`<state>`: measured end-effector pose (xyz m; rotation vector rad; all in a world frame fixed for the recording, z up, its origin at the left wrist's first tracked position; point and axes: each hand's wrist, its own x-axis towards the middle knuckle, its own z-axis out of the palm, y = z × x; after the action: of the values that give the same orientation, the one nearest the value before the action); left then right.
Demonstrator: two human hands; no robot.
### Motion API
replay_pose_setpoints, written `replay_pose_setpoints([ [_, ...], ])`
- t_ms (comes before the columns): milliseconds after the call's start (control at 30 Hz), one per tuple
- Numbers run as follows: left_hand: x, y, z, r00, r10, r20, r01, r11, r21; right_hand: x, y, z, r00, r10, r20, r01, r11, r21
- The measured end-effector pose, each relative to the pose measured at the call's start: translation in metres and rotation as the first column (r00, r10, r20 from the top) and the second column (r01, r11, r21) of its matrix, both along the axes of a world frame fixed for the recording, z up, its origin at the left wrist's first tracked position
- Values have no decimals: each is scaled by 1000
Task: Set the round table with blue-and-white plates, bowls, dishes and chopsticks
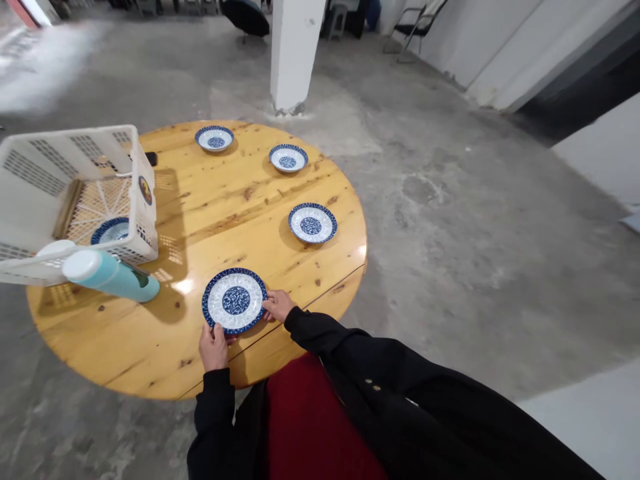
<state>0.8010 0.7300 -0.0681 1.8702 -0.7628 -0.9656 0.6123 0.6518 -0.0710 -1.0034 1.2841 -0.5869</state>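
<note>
A blue-and-white patterned plate (236, 301) is held between my two hands above the near part of the round wooden table (225, 200); whether its base touches the wood I cannot tell. My left hand (214, 345) grips the lower left rim, thumb on top. At the right rim, my right hand (278, 305) pinches the edge, its other fingers partly under the plate. Matching plates lie apart along the table's far and right side: one at the back (215, 139), another to its right (289, 159), and a third (313, 223) nearer me.
On the left stands a white plastic crate (145, 227) with a patterned plate (113, 230) inside. A light-blue bottle (117, 277) with a white cap is beside it. A dark object (151, 159) lies behind the crate. Beyond the table rises a white pillar (295, 57).
</note>
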Motion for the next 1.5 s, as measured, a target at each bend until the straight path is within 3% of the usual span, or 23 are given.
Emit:
replay_pose_setpoints([
  [333,1,3,-3,995,34,-90,-34,999,7,-2,4,1,1000,12,-19,-12,1000,-9],
  [500,-9,20,1,967,170,-188,-172,985,2,-23,28,-1,998,-10,62,10,1000,-6],
  [667,-22,60,5,950,273,-150,-277,961,-7,-63,44,2,996,4,92,-5,1000,12],
  [833,-53,85,11,943,333,-21,-333,943,-11,-142,44,9,992,-83,95,84,996,-3],
  [967,-114,77,19,945,325,28,-324,945,-39,-229,54,5,978,-191,80,191,981,1],
  [1100,-217,57,22,962,265,-70,-268,962,-44,-327,69,-7,948,-315,51,312,949,55],
  [1233,-333,36,19,983,48,-178,-47,999,11,-421,81,-20,896,-445,3,443,892,90],
  [1300,-377,27,20,974,-87,-207,94,995,28,-457,86,-25,868,-496,-20,495,863,105],
  [1400,-413,15,24,961,-194,-195,204,978,33,-490,88,-31,850,-526,-24,523,839,149],
  [1500,-423,3,27,973,-140,-181,148,989,29,-500,84,-36,859,-512,-12,505,843,185],
])
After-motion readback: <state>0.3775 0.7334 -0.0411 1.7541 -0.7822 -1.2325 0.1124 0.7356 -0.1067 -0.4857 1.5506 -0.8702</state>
